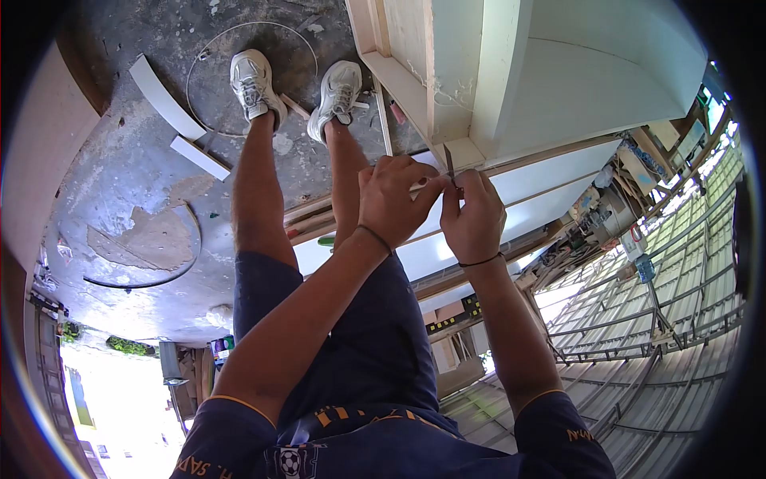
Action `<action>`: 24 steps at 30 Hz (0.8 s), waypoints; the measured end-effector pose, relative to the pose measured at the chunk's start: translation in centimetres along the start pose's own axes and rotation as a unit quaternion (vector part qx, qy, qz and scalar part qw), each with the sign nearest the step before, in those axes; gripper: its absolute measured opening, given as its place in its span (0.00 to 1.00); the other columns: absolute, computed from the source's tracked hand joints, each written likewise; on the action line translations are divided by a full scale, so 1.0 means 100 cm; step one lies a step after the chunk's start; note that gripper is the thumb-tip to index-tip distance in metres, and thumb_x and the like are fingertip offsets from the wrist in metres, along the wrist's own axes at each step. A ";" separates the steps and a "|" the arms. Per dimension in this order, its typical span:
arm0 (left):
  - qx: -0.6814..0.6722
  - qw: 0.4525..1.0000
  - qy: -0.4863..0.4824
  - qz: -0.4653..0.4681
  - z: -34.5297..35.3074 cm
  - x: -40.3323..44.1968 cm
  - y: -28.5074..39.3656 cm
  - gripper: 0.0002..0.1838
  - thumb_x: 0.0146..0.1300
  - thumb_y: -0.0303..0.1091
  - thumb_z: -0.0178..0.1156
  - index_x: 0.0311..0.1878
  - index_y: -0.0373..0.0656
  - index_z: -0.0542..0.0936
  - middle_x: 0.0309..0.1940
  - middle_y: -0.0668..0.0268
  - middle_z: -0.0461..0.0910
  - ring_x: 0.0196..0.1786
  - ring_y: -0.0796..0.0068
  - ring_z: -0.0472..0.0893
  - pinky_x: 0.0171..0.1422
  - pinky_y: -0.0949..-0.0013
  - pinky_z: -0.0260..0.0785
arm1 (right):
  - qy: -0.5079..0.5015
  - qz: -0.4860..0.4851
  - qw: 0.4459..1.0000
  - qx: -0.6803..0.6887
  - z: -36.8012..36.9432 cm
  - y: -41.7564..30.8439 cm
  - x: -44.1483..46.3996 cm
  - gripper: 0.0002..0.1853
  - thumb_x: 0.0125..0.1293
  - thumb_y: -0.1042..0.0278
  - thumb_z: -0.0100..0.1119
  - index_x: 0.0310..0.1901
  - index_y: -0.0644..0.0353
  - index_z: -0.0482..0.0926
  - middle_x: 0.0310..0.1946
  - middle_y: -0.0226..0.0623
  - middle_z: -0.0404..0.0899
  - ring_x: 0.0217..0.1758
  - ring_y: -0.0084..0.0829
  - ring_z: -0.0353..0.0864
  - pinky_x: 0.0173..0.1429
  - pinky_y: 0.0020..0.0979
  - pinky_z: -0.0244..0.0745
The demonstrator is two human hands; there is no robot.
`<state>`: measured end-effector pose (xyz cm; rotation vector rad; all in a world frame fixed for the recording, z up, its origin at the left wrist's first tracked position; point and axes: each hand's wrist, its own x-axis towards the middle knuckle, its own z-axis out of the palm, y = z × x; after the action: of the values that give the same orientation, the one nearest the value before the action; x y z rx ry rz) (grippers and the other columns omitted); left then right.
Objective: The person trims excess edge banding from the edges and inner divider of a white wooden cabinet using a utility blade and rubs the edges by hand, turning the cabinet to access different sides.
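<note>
My left hand (397,199) is closed in a pinch, with a small pale piece (418,187) between thumb and fingers. Close beside it, my right hand (473,219) pinches a thin, dark, blade-like strip (449,162) that points away from me. A small bit of red shows at the right fingertips. The two hands nearly touch, in front of the lower corner of a pale panelled frame (455,88). Where the strip meets the pale piece is too small to make out.
White shoes (254,84) stand on a stained concrete floor (159,48). Around them lie a wire hoop (187,84), a curved white strip (166,100), a short white board (199,157) and wood scraps. A long white panel (542,203) lies to the right, with stacked timber beyond it.
</note>
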<state>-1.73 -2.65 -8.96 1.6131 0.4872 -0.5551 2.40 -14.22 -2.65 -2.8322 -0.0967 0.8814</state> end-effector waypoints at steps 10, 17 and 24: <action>-0.058 0.996 -0.010 -0.068 0.022 0.006 -0.003 0.11 0.61 0.37 0.56 0.26 0.41 0.75 0.25 0.61 0.77 0.34 0.59 0.78 0.38 0.54 0.65 | 0.004 0.005 0.999 0.043 -0.020 -0.012 0.008 0.03 0.57 0.77 0.56 0.32 0.62 0.72 0.26 0.43 0.74 0.29 0.48 0.75 0.32 0.44 0.69; -0.137 0.980 -0.023 -0.140 0.027 0.003 -0.001 0.13 0.63 0.37 0.54 0.27 0.38 0.73 0.22 0.55 0.76 0.28 0.55 0.77 0.33 0.57 0.68 | -0.038 0.014 0.999 0.012 -0.025 -0.010 -0.002 0.03 0.57 0.75 0.57 0.31 0.61 0.72 0.26 0.40 0.73 0.30 0.46 0.76 0.32 0.43 0.70; -0.158 0.973 -0.027 -0.164 0.029 0.001 0.000 0.12 0.62 0.36 0.54 0.27 0.38 0.73 0.22 0.56 0.75 0.27 0.55 0.75 0.33 0.56 0.67 | -0.060 0.009 0.997 -0.056 -0.021 -0.012 -0.003 0.04 0.57 0.74 0.56 0.28 0.60 0.71 0.25 0.40 0.73 0.32 0.45 0.76 0.33 0.44 0.71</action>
<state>-1.84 -5.50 -9.31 1.2159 0.7691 -0.7272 3.39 -13.38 -0.57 -2.8849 -0.1414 1.0840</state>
